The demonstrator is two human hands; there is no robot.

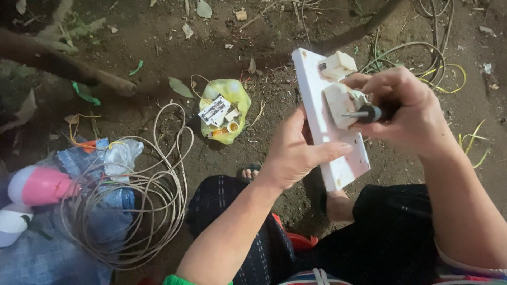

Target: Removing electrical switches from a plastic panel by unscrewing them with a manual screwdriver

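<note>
My left hand (296, 150) grips the near edge of a white rectangular switchboard plate (346, 163), holding it tilted above my knees. A white socket piece (337, 64) sits at the plate's far end, and a second white fitting (338, 103) is mounted in its middle. My right hand (404, 108) is closed on a screwdriver (364, 113) with a dark handle. Its metal tip presses against the middle fitting.
A coil of pale cable (142, 206) lies on the dirt ground at left, over a blue cloth (79, 221). A yellow-green plastic bag (227, 108) with small electrical parts sits ahead. A pink and white object (31, 187) lies far left. Loose wires (422, 63) trail at upper right.
</note>
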